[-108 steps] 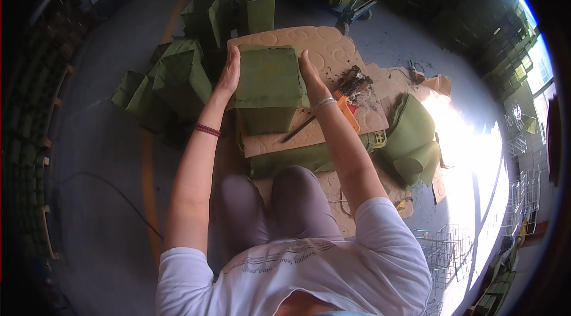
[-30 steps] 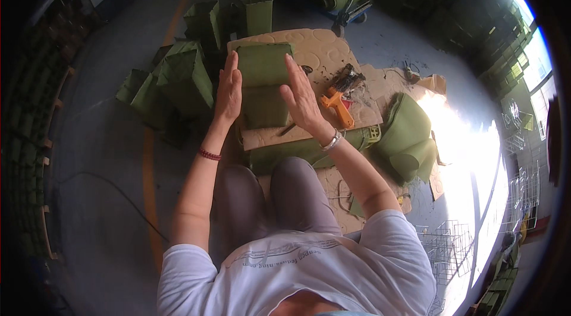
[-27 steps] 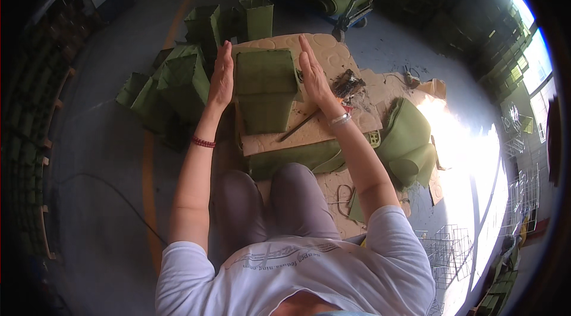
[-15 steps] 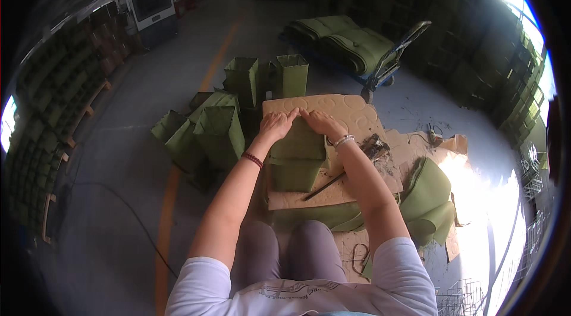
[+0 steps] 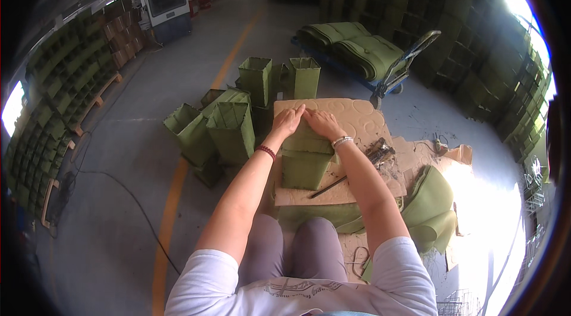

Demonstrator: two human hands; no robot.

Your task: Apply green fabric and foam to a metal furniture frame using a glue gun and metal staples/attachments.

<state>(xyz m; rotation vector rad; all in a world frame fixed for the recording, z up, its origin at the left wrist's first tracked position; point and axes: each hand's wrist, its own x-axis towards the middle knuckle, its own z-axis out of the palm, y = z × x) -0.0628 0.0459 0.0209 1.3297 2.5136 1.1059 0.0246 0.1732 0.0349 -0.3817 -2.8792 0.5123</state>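
Note:
On a cardboard-topped work surface in front of my knees lies a green felt-like box (image 5: 303, 170), its folded edge running across it. My left hand (image 5: 289, 121) is closed at the far left edge of this box, fingers bent over it. Opposite it, my right hand (image 5: 322, 123) is closed on the far right edge. The fingertips and thumbs of both hands nearly meet at the middle, and part of the far edge is hidden beneath them. A thin dark rod (image 5: 328, 187) lies on the cardboard sheet (image 5: 372, 182), right of the box.
Several upright green boxes (image 5: 231, 127) stand on the floor at left. A dark, messy tool or clump (image 5: 380, 154) sits on the cardboard's right side. Rolled green sheet (image 5: 429, 206) lies lower right. Beyond, a blue trolley (image 5: 372, 85) carries folded green sheets (image 5: 357, 48).
The view has shifted slightly, so the scene sits a little further right and lower. Both hands stay at the box's far edge, with fingertips still close together.

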